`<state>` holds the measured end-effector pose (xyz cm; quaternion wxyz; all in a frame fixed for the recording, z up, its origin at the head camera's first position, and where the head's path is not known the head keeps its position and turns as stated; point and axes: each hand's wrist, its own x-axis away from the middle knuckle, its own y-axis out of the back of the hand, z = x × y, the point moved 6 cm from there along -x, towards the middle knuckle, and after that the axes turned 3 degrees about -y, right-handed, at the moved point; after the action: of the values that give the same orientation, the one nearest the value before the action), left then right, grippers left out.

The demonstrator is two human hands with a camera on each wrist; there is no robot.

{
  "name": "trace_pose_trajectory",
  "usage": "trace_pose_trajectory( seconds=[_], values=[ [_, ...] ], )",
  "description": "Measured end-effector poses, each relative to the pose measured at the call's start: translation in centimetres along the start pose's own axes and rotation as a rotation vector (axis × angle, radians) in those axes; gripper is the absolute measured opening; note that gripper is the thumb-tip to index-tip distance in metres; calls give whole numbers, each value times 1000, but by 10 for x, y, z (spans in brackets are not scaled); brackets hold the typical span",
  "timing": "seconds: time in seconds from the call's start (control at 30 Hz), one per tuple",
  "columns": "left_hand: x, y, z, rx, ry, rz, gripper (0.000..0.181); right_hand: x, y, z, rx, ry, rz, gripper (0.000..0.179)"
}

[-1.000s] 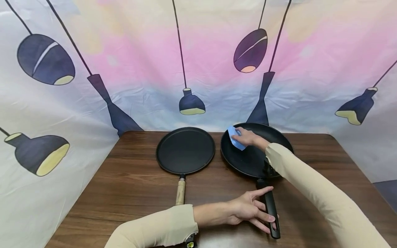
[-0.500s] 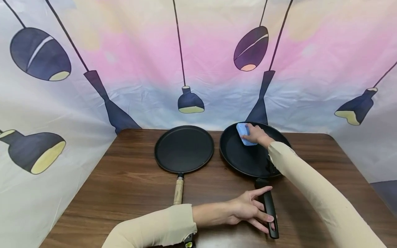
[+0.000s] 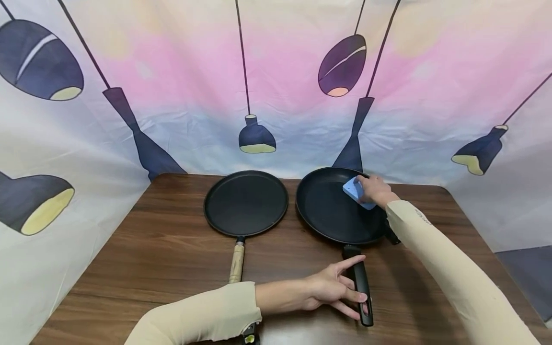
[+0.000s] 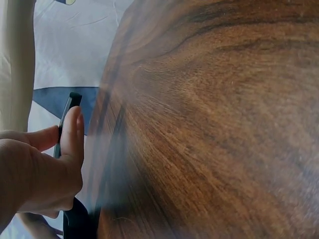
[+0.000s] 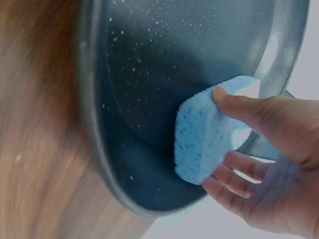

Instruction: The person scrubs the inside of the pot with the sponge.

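Note:
A deep black frying pan (image 3: 327,211) rests on the table at the right of the head view, its handle toward me. My left hand (image 3: 332,290) holds that black handle (image 3: 361,287), thumb and fingers on either side of it; the left wrist view shows the pinch from the side. Inside the pan, my right hand (image 3: 375,189) grips a blue sponge (image 5: 199,129) against the right part of the inner surface. Small whitish specks dot the pan's inside in the right wrist view.
A flat black griddle pan (image 3: 246,203) with a wooden handle (image 3: 236,262) lies to the left, its handle end hidden behind my left sleeve (image 3: 207,311). Both pans stand on a brown wooden table (image 3: 142,249). A lamp-patterned cloth (image 3: 194,96) hangs behind.
My right hand has moved the sponge across the pan, from its left side to the right. The left hand keeps its hold on the handle. The head view has shifted slightly.

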<state>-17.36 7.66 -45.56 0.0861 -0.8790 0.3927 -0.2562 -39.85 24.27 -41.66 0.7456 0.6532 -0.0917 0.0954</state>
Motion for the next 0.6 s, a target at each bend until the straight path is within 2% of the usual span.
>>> trace_pose_trajectory(
  seconds=[0.23, 0.33, 0.47, 0.6],
  values=[
    [-1, 2, -2, 18, -18, 18, 81, 17, 10, 0, -32, -19, 207, 67],
    [-1, 4, -3, 18, -17, 31, 80, 21, 8, 3, -45, -7, 269, 68],
    [1, 6, -2, 15, -16, 42, 80, 26, 4, 6, -30, 8, 309, 70],
    [1, 5, -1, 24, -23, 49, 80, 30, -2, 9, 38, 80, 301, 69]
  ],
)
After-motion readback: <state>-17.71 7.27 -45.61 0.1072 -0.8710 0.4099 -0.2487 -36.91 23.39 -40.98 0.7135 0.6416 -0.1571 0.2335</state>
